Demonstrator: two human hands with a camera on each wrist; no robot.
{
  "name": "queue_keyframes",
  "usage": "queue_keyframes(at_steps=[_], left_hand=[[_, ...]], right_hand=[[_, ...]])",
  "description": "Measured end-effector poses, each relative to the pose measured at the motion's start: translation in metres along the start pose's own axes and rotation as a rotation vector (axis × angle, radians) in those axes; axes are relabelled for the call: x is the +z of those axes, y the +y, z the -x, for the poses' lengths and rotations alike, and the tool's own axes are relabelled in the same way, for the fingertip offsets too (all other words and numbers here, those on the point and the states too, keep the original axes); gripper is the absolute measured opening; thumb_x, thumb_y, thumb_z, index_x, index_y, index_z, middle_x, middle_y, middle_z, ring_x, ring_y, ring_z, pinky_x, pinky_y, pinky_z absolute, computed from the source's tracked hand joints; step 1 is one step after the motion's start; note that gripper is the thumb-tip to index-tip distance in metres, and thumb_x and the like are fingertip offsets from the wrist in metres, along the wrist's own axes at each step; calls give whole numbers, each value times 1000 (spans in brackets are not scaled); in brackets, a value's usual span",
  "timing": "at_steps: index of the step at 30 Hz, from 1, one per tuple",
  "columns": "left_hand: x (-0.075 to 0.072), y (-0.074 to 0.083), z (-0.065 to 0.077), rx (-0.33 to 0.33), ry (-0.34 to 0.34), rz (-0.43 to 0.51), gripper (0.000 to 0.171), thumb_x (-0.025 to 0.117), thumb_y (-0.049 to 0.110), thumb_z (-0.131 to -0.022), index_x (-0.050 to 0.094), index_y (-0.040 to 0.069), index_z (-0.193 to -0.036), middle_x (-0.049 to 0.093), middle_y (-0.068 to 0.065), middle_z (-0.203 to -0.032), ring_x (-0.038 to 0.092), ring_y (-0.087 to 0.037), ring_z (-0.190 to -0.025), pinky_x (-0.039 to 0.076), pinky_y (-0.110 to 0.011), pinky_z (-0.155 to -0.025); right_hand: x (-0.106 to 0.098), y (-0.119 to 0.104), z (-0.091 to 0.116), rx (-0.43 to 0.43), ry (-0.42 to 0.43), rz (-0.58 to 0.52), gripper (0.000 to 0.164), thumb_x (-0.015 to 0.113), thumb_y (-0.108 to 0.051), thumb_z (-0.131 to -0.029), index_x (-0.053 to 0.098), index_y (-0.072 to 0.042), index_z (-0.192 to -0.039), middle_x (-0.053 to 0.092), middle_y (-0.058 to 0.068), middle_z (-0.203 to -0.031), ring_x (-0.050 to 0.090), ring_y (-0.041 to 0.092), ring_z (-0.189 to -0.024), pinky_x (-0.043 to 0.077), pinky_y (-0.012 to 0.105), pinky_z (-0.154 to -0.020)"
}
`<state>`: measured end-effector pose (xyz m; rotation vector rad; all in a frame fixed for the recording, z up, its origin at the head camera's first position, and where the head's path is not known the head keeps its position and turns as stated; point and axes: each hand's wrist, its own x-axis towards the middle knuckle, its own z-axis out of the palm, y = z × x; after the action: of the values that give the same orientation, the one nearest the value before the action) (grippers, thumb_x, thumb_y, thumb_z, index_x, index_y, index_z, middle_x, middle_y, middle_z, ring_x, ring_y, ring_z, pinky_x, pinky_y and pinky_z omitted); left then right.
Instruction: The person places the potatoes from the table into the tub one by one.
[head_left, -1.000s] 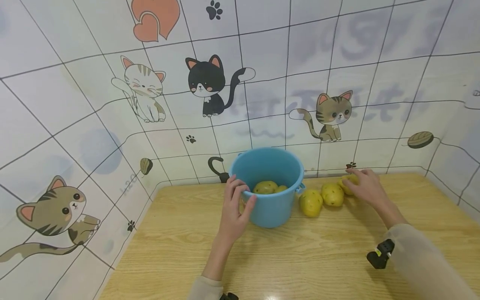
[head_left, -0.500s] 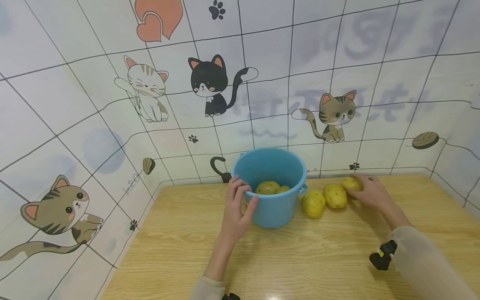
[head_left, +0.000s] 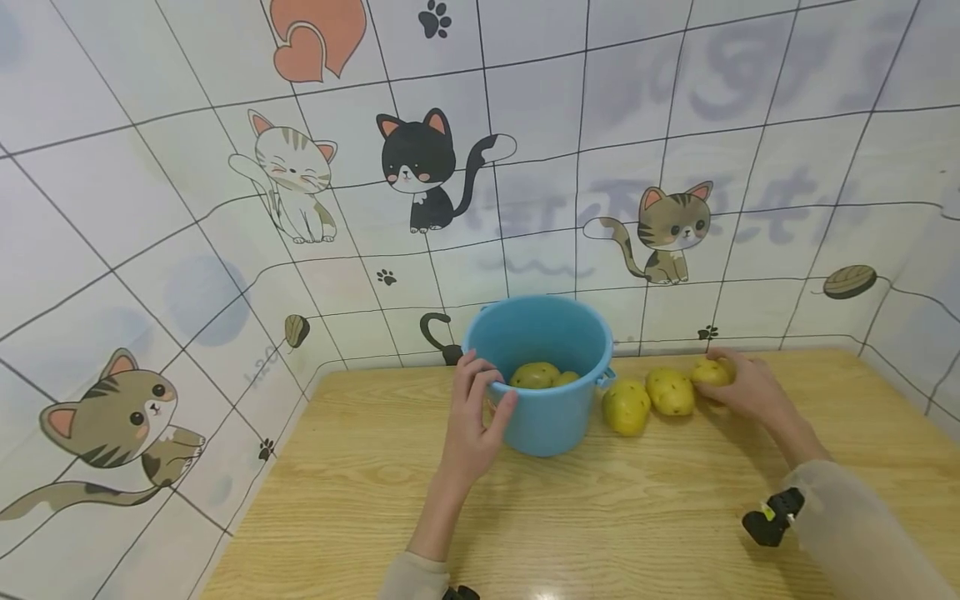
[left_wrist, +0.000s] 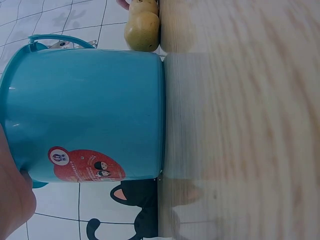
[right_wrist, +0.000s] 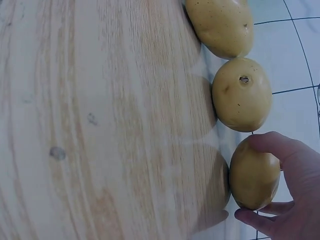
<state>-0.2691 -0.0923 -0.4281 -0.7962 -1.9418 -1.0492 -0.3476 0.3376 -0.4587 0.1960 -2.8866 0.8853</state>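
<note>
A blue plastic bucket (head_left: 546,423) stands upright on the wooden table, with potatoes (head_left: 534,376) lying inside it. My left hand (head_left: 472,421) holds the bucket's near-left rim, fingers hooked over the edge and thumb outside. To the right of the bucket, several potatoes form a row. My right hand (head_left: 752,390) grips the farthest one, a yellow potato (right_wrist: 254,175), between thumb and fingers. In the right wrist view that potato sits right beside the middle potato (right_wrist: 242,95). The bucket's outer wall (left_wrist: 95,110) with a red sticker fills much of the left wrist view.
Nearest the bucket in the row is another potato (head_left: 627,407). Behind the table rises a white wall (head_left: 540,242) with grid lines and cartoon cats, which also closes off the left side. The bucket's handle (left_wrist: 62,39) hangs on its right side.
My right hand has come down from above the farthest potato and now grips it, shifting it slightly right, away from the middle one. The left hand keeps its hold on the rim.
</note>
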Motion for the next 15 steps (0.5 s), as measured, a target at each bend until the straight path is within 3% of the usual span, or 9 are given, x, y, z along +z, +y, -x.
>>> queue_keyframes(at_steps=[4, 11, 15], left_hand=[[0, 0, 0, 0, -4, 6, 15, 59, 20, -101, 56, 7, -108, 48, -12, -123, 34, -48, -138, 26, -57, -117], [0, 0, 0, 8, 2, 4, 15, 59, 20, -101, 56, 6, -108, 48, -12, -123, 34, -46, -139, 26, -56, -117], [1, 0, 0, 10, 4, 6, 16, 59, 20, -101, 56, 6, -108, 48, -12, -123, 33, -46, -139, 26, -56, -117]], right_hand=[[-2, 0, 3, -11, 39, -12, 72, 74, -37, -91, 43, 3, -142, 36, 46, -137, 31, 67, -123, 25, 81, -97], [-10, -8, 7, -63, 136, -44, 68, 73, -36, -93, 44, 2, -141, 43, 43, -132, 43, 62, -115, 37, 75, -87], [-15, -16, 9, -76, 197, -69, 67, 73, -35, -93, 45, 2, -141, 45, 42, -131, 41, 61, -116, 37, 74, -86]])
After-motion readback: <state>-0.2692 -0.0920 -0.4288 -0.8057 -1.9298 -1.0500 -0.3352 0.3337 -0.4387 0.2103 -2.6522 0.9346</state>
